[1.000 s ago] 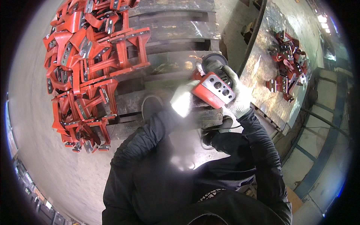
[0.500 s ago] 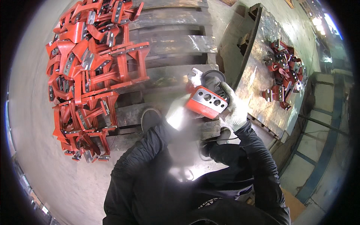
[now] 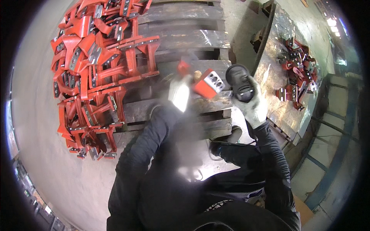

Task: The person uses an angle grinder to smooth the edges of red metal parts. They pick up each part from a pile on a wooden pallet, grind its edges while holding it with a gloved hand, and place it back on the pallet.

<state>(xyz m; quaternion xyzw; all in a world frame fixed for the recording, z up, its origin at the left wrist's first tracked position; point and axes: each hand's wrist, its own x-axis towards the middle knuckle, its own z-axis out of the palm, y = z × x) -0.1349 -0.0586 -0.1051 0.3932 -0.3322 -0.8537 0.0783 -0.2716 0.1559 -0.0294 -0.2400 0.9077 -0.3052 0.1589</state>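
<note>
The left hand (image 3: 179,92), gloved in white and blurred, has its grip clenched on a red metal bracket with a drilled grey face (image 3: 208,83), held above dark wooden pallet boards (image 3: 185,38). The right hand (image 3: 254,107) grips a black angle grinder (image 3: 239,81) just beside it. Red brackets (image 3: 92,77) lie piled to the left.

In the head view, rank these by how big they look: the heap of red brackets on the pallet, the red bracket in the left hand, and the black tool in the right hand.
1. Heap of red brackets, by far the largest.
2. and 3. Red bracket in the left hand and black tool in the right hand look alike; the bracket is motion-blurred, so no ranking.
</note>
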